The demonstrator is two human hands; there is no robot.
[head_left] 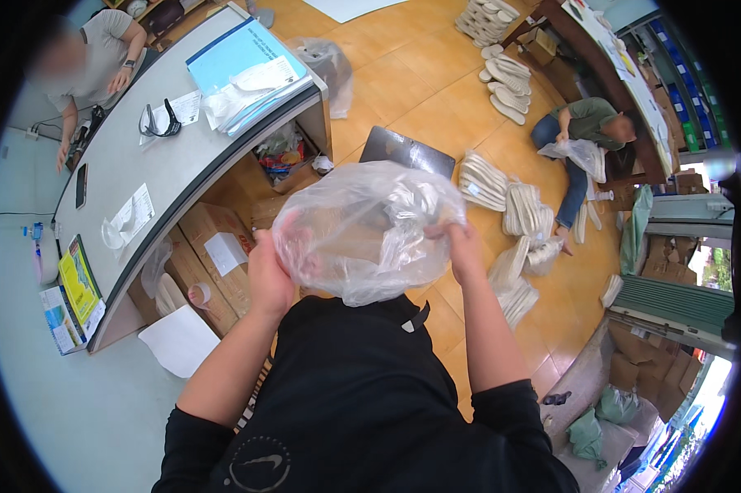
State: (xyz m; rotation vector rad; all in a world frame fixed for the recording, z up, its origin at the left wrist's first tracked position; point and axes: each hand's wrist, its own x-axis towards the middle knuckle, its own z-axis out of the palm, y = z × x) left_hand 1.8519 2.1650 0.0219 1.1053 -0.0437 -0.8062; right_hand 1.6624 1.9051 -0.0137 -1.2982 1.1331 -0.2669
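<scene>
Above the black apron (362, 394), both hands are holding a clear plastic bag (366, 230) up at chest level, well off the floor (420, 74). Left hand (267, 275) is gripping the bag's left lower edge, fingers curled and pressed into the film, thumb side toward the body. Right hand (462, 246) is pinching the film at the bag's right side, fingers closed on a fold. Held from two sides like this, the bag is staying spread, probably so its contents hang in the middle; pale insoles appear to be showing through the film, though creases and glare make their number unreadable.

Left of the bag, a curved grey counter (165, 164) is carrying blue folders (243, 62), glasses (161, 122), a phone (81, 186) and paper slips. Cardboard boxes (214, 251) are sitting under the counter, open side facing out, probably for reach from the standing spot. A seated person (91, 57) is at the counter's far end.

Right of the bag, white insoles (502, 197) are lying on the floor in overlapping rows and stacks, sorted by pile. Beyond these, another person (588, 131) is sitting on the floor, holding a second clear bag (582, 154) close to the piles. More insoles (502, 82) are stacked farther back, near a table leg.
</scene>
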